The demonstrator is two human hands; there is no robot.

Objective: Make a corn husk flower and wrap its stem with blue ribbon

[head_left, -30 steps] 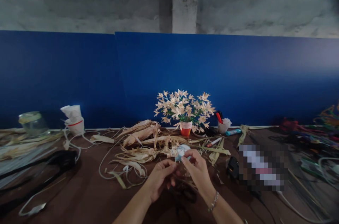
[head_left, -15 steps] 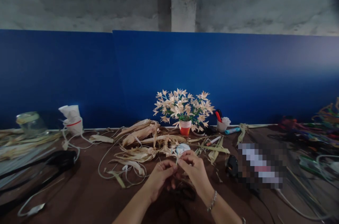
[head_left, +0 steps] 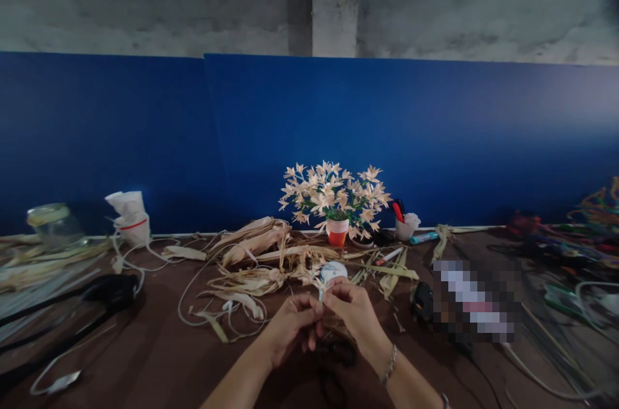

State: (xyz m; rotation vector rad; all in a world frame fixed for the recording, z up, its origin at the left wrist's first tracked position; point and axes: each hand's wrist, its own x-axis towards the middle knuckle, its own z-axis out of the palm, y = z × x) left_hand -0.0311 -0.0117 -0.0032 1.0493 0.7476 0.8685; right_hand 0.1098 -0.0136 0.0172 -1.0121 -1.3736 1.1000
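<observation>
My left hand (head_left: pixel 293 326) and my right hand (head_left: pixel 356 317) meet fingertip to fingertip over the front middle of the table. Both are closed in a pinch around a thin pale strip (head_left: pixel 320 291), whose short upper end pokes up between the fingers. What the strip is made of is too small to tell. Right behind the fingers lies a white round object (head_left: pixel 334 270), partly covered by my right hand. Below the hands, dark loops (head_left: pixel 333 383) rest on the brown table (head_left: pixel 169 357); one looks like scissors handles, though blurred.
A potted plant of cream husk flowers (head_left: pixel 331 193) stands behind the hands. Dried corn husks (head_left: pixel 256 244) spread left of it. A white cup (head_left: pixel 406 227) with a red-handled tool, a black device (head_left: pixel 422 299), a glass jar (head_left: pixel 55 225) and black straps (head_left: pixel 106 296) lie around.
The hands stay pinched together and shift very slightly; the pale strip now leans a little more to the left. Everything else stays in place.
</observation>
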